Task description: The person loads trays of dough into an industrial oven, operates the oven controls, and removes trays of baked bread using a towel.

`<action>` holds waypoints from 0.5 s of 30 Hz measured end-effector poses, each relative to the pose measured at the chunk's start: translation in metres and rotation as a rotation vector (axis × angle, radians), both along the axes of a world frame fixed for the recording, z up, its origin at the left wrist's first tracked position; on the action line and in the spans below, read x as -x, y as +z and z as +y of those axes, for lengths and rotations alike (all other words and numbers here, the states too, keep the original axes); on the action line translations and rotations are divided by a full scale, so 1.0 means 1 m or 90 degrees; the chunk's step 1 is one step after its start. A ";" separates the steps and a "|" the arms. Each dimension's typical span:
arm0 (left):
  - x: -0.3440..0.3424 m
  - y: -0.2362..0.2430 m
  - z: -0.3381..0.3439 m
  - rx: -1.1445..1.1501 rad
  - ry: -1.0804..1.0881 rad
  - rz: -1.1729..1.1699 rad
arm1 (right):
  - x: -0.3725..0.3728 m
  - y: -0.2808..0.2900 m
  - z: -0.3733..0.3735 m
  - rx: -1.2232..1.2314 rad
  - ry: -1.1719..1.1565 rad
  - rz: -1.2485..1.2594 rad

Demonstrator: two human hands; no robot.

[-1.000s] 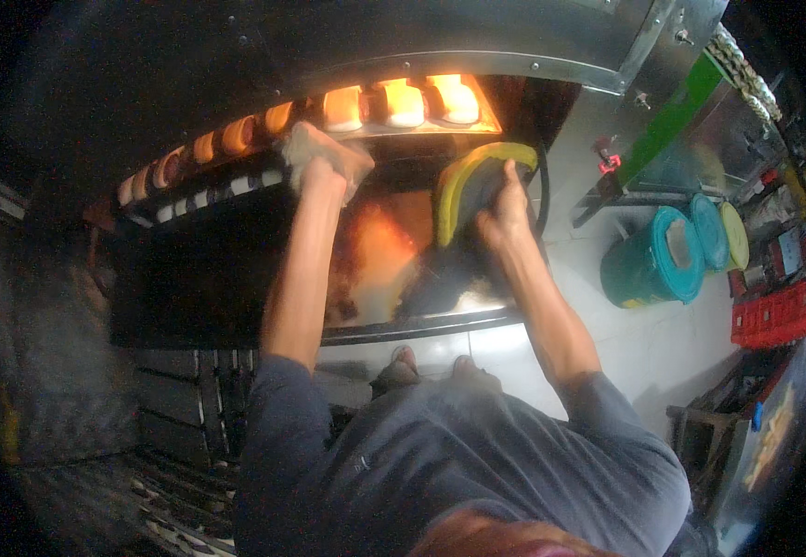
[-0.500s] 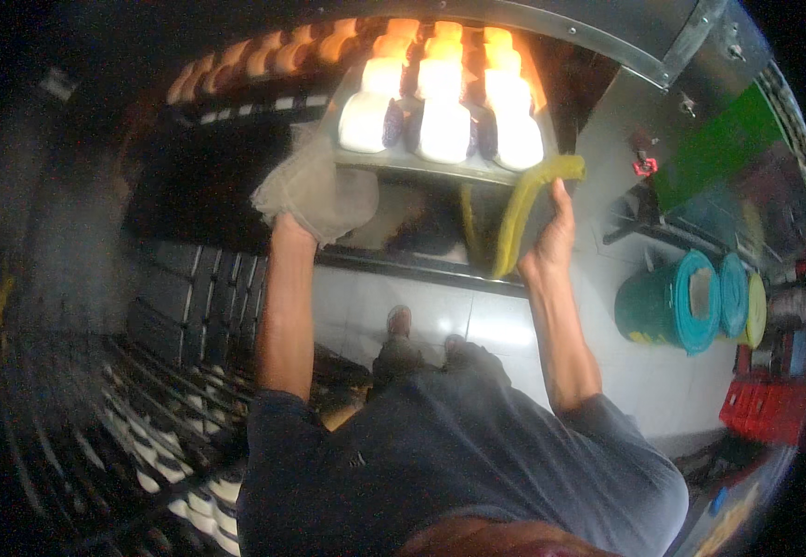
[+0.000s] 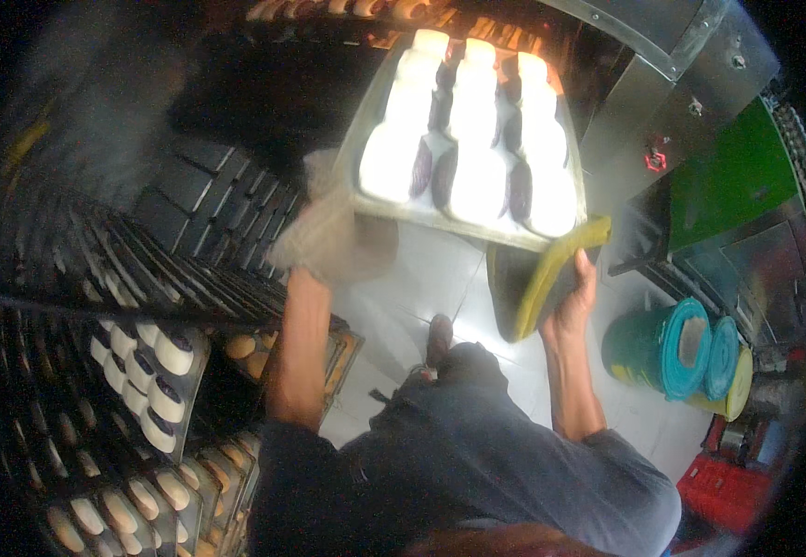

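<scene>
A metal baking tray hangs in front of me at the oven mouth, lifted at its near edge by both hands. Rows of pale rolls with dark purple parts fill it, strongly lit. A beige cloth covers my left hand, which grips the tray's near left corner; its fingers are hidden. At the near right corner, my right hand is closed around a dark pad with a yellow-green edge, thumb on top, and the pad is against the tray.
More rolls glow inside the oven at the top. To my left stands a dark rack with a tray of purple-and-white rolls and trays of browned buns. Teal lidded bins and a red crate are at right.
The tray has come out of the oven toward me, tilting slightly down to the right. Both hands moved with it, and my body has turned so more of the left rack shows.
</scene>
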State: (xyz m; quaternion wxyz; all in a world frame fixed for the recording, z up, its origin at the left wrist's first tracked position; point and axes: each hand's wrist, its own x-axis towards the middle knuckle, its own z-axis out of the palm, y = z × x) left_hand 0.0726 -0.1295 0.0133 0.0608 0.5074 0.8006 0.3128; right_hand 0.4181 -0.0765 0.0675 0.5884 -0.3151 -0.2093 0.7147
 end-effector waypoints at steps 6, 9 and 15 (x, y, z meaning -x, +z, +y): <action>-0.028 -0.030 -0.077 0.001 0.020 -0.031 | -0.027 -0.002 -0.035 -0.007 0.046 -0.047; -0.032 -0.028 -0.086 0.004 0.014 -0.024 | -0.032 -0.004 -0.036 -0.028 0.059 -0.050; -0.030 0.008 -0.033 0.021 -0.097 0.033 | -0.031 0.007 -0.005 -0.038 0.062 -0.008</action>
